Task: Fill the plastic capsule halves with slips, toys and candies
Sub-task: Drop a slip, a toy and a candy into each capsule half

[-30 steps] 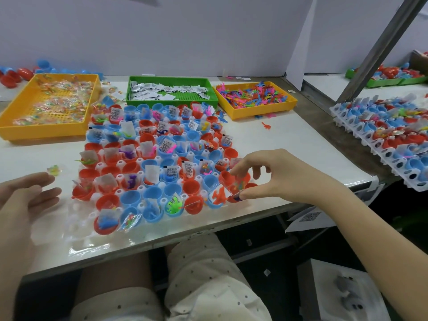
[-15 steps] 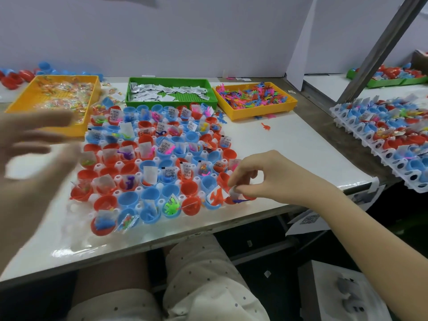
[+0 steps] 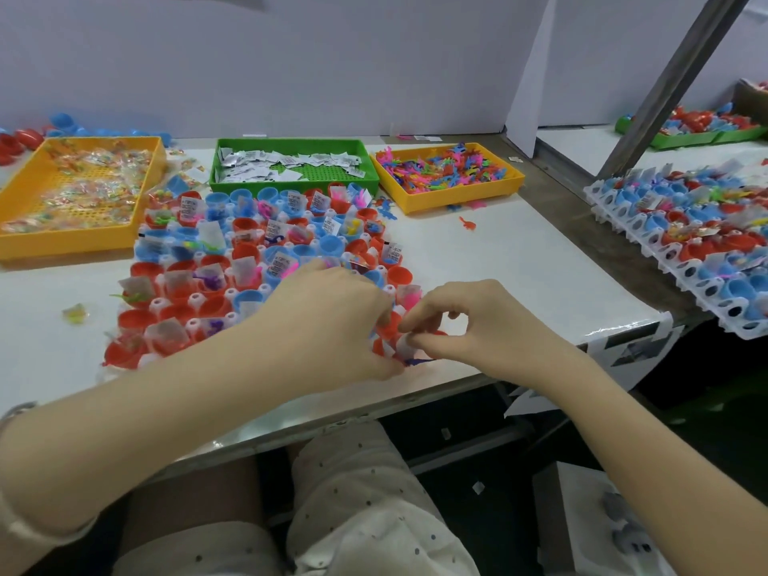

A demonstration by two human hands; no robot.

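Right hand [image 3: 465,326]: I pinch a slip [image 3: 402,347], seating it in the corner capsule half [image 3: 379,347]
Left hand [image 3: 332,322]: likely steadying; its grip I cannot tell

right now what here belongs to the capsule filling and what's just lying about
In the job: capsule halves in the white rack; slips in the green tray; toys in the right yellow tray; candies in the left yellow tray; left hand and right hand at the rack.
Lying about: loose candy and orange toy on the table; second rack far right; white box below.
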